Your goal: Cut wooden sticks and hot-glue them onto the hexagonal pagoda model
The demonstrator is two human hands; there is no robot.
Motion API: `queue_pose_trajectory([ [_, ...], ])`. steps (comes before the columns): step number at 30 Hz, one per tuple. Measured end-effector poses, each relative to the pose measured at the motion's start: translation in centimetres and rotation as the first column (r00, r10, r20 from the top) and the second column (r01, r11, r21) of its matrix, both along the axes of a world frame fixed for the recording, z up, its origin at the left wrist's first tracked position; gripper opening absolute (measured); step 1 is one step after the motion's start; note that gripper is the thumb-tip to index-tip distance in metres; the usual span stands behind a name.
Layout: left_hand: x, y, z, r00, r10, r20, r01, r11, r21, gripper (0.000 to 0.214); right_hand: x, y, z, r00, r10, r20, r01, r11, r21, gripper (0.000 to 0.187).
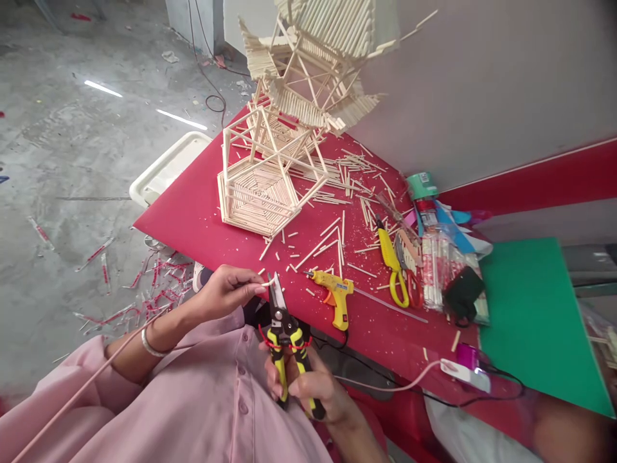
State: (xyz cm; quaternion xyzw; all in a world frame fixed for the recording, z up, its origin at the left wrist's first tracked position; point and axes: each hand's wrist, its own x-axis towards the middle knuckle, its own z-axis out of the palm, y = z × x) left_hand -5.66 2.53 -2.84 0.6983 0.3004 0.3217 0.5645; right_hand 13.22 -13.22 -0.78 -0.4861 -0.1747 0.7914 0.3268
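My left hand point(234, 290) pinches a short pale wooden stick point(267, 283) between thumb and fingers. The stick's far end lies at the blades of the yellow-and-black cutting shears point(284, 328). My right hand point(313, 386) is wrapped round the shears' handles, with the blades pointing up and slightly parted. Beyond both hands stands a hexagonal frame point(263, 193) built of sticks, with a slatted base. A yellow glue gun point(335, 296) lies on the red table point(193, 218), right of the shears.
A taller stick structure point(313, 77) rises behind the frame. Loose sticks point(328, 247) litter the table. Yellow-handled scissors point(393, 263), packets of sticks point(436, 270), a green board point(535, 308) and a white power strip point(465, 375) lie rightward. Wrappers point(154, 283) cover the floor at left.
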Motion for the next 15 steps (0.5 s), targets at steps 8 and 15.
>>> queue_pose_trajectory([
  [8,1.2,0.7,-1.0,0.797,0.536,-0.277,-0.19,0.659,0.728,0.031,1.1,1.0,1.6,0.344,-0.012,0.939,-0.307,0.943,0.124,0.063],
  [15,1.6,1.7,-2.2,0.76,0.597,-0.256,-0.245,0.628,0.739,0.024,0.1,2.3,1.5,0.441,0.203,0.874,-0.441,0.897,0.014,0.02],
])
